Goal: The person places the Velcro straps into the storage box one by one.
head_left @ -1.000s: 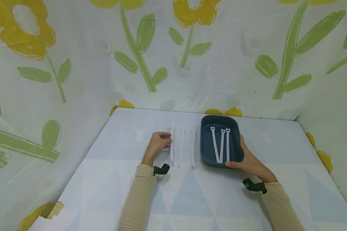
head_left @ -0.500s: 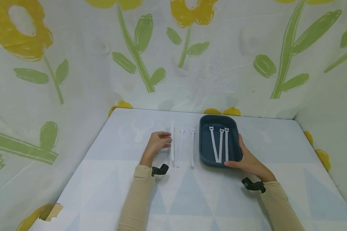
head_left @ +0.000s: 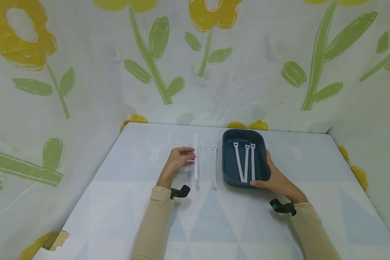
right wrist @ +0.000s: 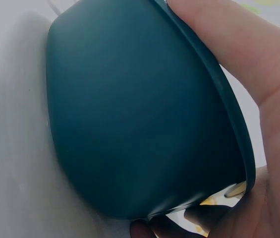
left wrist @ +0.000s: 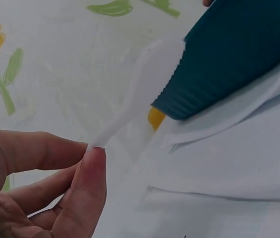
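Note:
Between its thumb and fingertips my left hand [head_left: 177, 162] pinches a white cable strap [head_left: 196, 169], raised above the table. The left wrist view shows this strap [left wrist: 152, 69] rising from the fingertips and widening toward its far end. Just right of it lies a second white strap [head_left: 200, 166], partly overlapped, and beyond that a third strap [head_left: 215, 168]. My right hand [head_left: 276, 182] grips the dark teal tray [head_left: 228, 159] at its near right corner, thumb over the rim and fingers along the outer wall. Three white straps with slotted heads [head_left: 246, 162] lie inside the tray.
All this sits on a white table [head_left: 133, 213] with pale blue triangles. A flower-print cloth [head_left: 240, 86] hangs behind and at both sides. A piece of tan tape [head_left: 60, 240] is stuck at the table's left edge.
My left hand has shifted slightly right with the pinched strap, which now comes close to the second strap in view. The right hand keeps its hold on the tray. The head view drifts a little.

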Available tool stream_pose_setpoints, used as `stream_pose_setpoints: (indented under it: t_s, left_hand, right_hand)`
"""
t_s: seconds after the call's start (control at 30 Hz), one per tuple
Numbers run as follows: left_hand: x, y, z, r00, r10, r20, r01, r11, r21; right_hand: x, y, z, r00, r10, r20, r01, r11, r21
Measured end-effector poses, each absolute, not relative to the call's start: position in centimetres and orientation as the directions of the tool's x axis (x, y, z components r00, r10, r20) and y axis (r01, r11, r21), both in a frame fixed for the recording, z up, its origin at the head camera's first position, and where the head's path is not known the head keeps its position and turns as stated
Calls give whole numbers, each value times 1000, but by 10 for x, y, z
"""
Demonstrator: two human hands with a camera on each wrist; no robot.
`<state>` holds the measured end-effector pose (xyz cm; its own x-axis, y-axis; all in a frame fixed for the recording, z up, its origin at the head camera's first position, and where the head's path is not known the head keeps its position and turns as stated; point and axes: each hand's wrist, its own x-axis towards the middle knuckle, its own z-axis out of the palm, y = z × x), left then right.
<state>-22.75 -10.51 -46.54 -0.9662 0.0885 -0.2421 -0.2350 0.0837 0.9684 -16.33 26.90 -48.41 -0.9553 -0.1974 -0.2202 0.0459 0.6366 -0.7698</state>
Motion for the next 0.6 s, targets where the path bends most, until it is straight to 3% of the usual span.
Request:
stream_pose_setpoints:
  t_s: [0.6]
  left_hand:
    - [-231, -97, -460, -969, 121, -214, -214, 7, 977]
  right_hand:
    - [-165, 271, -488, -957, -205, -205, 31, 631, -775]
